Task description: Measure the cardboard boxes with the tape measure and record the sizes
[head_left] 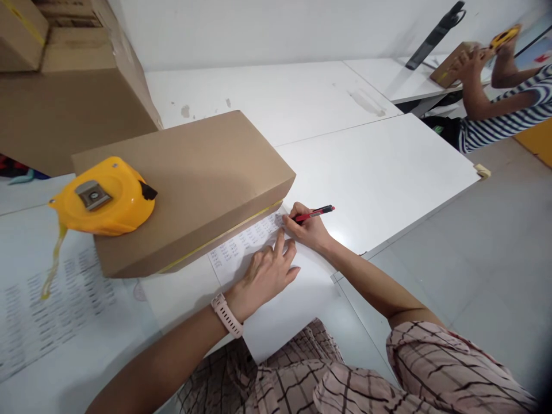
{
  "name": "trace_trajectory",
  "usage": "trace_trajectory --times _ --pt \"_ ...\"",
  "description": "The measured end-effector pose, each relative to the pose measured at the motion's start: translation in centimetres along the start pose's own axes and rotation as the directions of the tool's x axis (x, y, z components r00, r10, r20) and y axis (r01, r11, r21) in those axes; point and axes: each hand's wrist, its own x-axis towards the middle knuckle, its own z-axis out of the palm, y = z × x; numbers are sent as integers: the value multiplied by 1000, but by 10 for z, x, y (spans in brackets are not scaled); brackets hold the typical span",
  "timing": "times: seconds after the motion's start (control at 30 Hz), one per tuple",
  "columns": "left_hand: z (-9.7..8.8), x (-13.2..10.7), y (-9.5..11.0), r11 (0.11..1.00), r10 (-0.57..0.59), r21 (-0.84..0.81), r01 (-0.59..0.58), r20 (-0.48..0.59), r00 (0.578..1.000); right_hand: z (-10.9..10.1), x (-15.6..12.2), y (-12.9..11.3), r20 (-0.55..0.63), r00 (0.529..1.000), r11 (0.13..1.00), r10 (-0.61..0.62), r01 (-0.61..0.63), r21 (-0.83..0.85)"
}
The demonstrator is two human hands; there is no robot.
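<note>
My right hand [308, 229] grips a red and black pen [314, 214], its writing end down at the upper right of a white sheet of paper [293, 293]. Rows of small handwriting cover the top part of that sheet. Resting flat on the paper, my left hand [268, 269] has its fingers spread and holds nothing. Just beyond both hands lies a closed brown cardboard box [207, 167] with a yellow strip along its near side. A yellow tape measure [110, 195] sits on the box's left end, a bit of its tape hanging down.
Larger cardboard boxes [81, 109] are stacked at the back left. A printed sheet [56, 310] lies on the white table [366, 178] at left. Far right, another person's hand [468, 64] touches a small box [452, 66] near a dark bottle [433, 37].
</note>
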Motion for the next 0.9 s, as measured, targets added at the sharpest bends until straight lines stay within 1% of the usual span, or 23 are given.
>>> trace_trajectory --times 0.1,0.3,0.43,0.53,0.6,0.73,0.9 --pt "0 -1 0 1000 -1 -6 1 -4 1000 0 0 -1 13 1000 1000 2 -2 9" --pt "-1 -1 0 1000 -2 -12 2 -2 1000 0 1 -2 -15 1000 1000 3 -3 6" --pt "-5 -1 0 1000 1 -17 -1 21 1000 -1 1 -2 -9 1000 1000 8 -8 19" --pt "-6 -1 1 1000 -7 -15 7 35 999 -1 1 -2 -43 999 1000 1 0 4" --pt "-6 -1 1 1000 -10 -18 10 37 999 -1 1 -2 -55 998 1000 -6 5 -6" --pt "-4 -2 1 1000 -4 -15 5 22 1000 -1 1 -4 -32 999 1000 23 -23 -3" --pt "-1 -2 0 1000 1 -12 -1 4 1000 -1 1 -3 -40 999 1000 23 -23 15"
